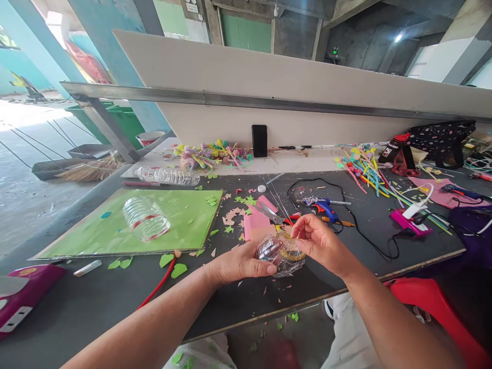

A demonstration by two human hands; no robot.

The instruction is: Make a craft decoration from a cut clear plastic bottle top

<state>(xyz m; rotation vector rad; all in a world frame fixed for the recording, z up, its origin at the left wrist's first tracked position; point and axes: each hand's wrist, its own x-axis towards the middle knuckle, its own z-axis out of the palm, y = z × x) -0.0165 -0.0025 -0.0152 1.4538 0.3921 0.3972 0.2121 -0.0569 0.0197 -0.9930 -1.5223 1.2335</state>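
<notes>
Near the table's front edge, my left hand (pixel 246 264) is wrapped round the left side of a clear plastic piece (pixel 282 261) that looks like a cut bottle part, with a yellowish ring inside. My right hand (pixel 317 241) is at its upper right, thumb and fingertips pinched together at the rim; what they hold, if anything, is too small to make out. Just behind my hands lie scissors (pixel 270 211) with red handles and pink foam sheets (pixel 257 224). Small pink and green cut pieces (pixel 232 214) are scattered to their left.
A green sheet (pixel 184 220) bears a cut bottle (pixel 146 219). Behind it lies a clear bottle (pixel 167 176). A blue glue gun (pixel 326 209) with a black cord lies right, near a pink power strip (pixel 411 224). A phone (pixel 259 141) stands at the back.
</notes>
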